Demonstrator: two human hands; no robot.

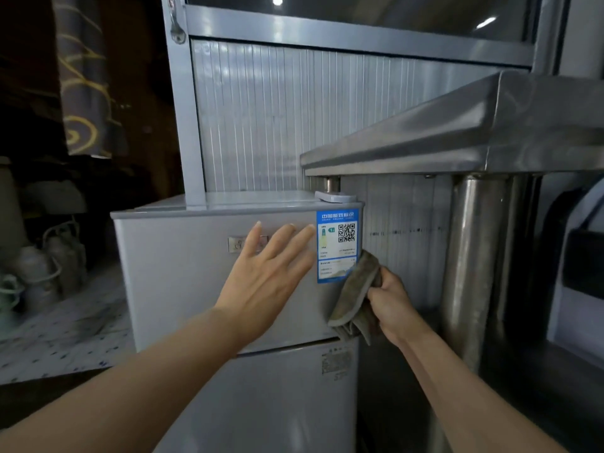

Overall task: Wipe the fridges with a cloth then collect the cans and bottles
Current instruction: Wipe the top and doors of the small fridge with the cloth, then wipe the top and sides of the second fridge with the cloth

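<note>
Left hand [264, 276] flat, fingers straight, bracing small grey metal fridge [183, 273]; right hand [390, 305] grips folded brown cloth [354, 295] at its 3 o'clock edge. Advise firm downward strokes along that edge.

The fridge [183, 282] stands in the middle, its upper door above the lower door [277, 403]. A label [338, 245] sits at the upper door's top right corner. The left hand [266, 273] lies flat on the upper door, left of the label. The right hand [390, 302] holds a cloth [354, 295] at the door's right edge, below the label. A steel table [457, 132] stands to the right, its leg [470, 256] beside the fridge. A ribbed panel [277, 119] rises behind. Jugs [49, 263] sit on the floor at far left.
</note>
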